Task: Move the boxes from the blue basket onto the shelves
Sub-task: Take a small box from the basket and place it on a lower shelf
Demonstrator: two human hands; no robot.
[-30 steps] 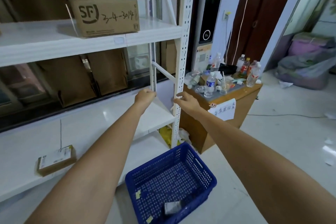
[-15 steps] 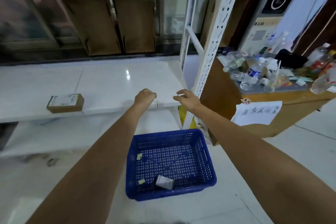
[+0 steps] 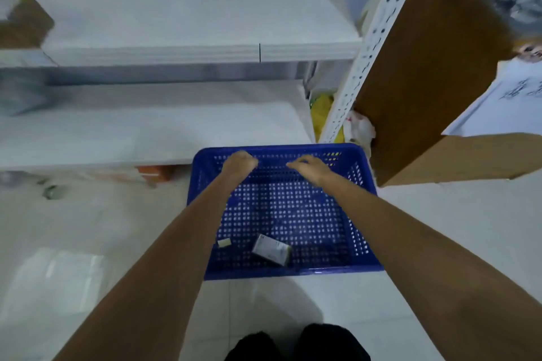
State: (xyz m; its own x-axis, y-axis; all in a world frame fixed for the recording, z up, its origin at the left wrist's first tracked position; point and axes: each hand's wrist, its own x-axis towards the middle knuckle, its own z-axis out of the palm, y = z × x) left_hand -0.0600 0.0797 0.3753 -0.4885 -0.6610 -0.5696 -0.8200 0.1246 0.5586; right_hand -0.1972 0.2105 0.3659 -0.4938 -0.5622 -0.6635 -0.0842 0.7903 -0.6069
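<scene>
The blue basket stands on the floor in front of the white shelves. One small grey-white box lies near its front wall, with a scrap of label beside it. My left hand hovers over the basket's far part with fingers curled and nothing in it. Over the same area, my right hand is held with fingers loosely apart, also empty. A brown box sits blurred on the middle shelf at far left.
A perforated white shelf post rises right of the basket. A brown wooden cabinet with a paper sign stands beyond it. Yellow and white bags lie between them. Small debris lies on the floor at left.
My view has tipped down from the shelves to the basket. Both hands have dropped from the shelf edge to above the basket's far side, still empty.
</scene>
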